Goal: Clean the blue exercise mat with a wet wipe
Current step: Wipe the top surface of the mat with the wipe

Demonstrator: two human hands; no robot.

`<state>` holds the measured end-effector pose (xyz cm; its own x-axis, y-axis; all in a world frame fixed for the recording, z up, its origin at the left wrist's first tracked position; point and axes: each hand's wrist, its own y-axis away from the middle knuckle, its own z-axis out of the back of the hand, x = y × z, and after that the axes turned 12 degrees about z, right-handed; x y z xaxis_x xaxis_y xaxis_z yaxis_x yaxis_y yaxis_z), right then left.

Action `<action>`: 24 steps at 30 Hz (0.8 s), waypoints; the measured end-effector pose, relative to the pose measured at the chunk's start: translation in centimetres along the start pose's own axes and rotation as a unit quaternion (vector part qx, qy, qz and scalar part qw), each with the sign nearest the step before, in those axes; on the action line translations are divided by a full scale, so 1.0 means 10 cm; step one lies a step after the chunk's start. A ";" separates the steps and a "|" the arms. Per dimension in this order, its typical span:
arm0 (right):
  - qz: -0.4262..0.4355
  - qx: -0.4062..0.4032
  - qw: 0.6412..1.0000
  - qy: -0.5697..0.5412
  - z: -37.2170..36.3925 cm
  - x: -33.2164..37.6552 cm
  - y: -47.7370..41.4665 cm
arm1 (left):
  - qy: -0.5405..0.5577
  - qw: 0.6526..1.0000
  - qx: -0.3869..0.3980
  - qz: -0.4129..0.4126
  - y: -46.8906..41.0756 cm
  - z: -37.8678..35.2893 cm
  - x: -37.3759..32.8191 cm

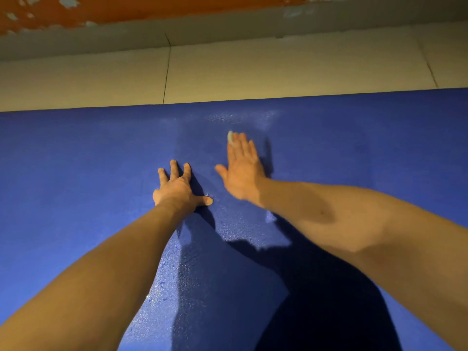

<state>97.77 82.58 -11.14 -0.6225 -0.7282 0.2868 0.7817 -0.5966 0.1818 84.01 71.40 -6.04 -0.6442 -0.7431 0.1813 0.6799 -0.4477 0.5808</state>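
One blue mat (76,160), one white wipe (230,136), two hands: left hand (177,186) and right hand (241,171).

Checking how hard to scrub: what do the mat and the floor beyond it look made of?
Mat: seemingly foam or rubber, matte blue with a fine pebbled grain that glistens where wet. Floor: likely hard tile, smooth pale beige, with thin dark joint lines.

Both arms bare, stretched forward. Left hand (177,188) flat, palm down, fingers (173,167) spread. Right hand (241,171) farther ahead, fingers straight, together, thumb out.
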 end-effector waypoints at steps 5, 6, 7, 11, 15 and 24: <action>0.093 -0.001 0.992 0.080 -0.02 -0.25 0.11 | -0.001 1.000 0.006 0.002 0.01 0.00 0.01; 0.075 -0.015 0.994 0.080 0.05 -0.43 0.10 | -0.002 1.000 0.003 0.000 0.02 0.00 0.01; 0.036 -0.026 0.997 0.058 0.13 -0.62 0.08 | -0.004 1.000 0.001 -0.002 0.01 0.00 0.01; -0.093 -0.013 0.996 -0.003 0.30 -0.93 0.06 | -0.007 1.000 -0.002 -0.005 0.00 -0.01 0.02; -0.096 -0.036 0.994 -0.024 0.08 -0.36 0.16 | 0.001 1.000 -0.004 -0.006 0.00 -0.02 0.02; 0.144 0.018 0.986 0.079 -0.21 0.17 0.66 | 0.006 1.000 -0.005 -0.001 0.02 -0.03 0.02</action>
<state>101.79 76.73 -11.43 -0.3702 -0.9110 0.1818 0.9262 -0.3470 0.1475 84.11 71.01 -6.17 -0.6415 -0.7478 0.1712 0.6824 -0.4543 0.5726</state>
